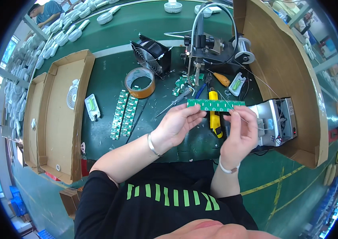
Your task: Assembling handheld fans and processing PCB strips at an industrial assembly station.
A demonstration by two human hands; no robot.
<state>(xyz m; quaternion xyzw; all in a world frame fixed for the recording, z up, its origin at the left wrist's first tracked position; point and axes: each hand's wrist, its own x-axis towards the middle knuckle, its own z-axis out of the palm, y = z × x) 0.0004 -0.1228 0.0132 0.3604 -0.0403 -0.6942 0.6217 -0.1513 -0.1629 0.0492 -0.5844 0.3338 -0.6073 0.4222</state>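
Note:
A long green circuit board strip [215, 105] is held level above the bench, between my two hands. My left hand [180, 124] pinches its left end between thumb and fingers. Around its right end my right hand [239, 137] has its thumb and fingertips closed. A thin wire runs close to the right fingertips; whether they grip it too is unclear. Under the strip lies a yellow and black hand tool [215, 119]. Two more board strips [118, 115] [129, 115] lie side by side to the left. Several small green boards [182, 84] are scattered beyond my left hand.
Ahead stand a soldering stand [206, 49] with a wire spool [243, 51] and a black fan [149, 56]. A tape roll [142, 94] lies nearby. Cardboard trays [63, 119] sit left; a cardboard wall [274, 51] and a metal box [270, 119] stand right.

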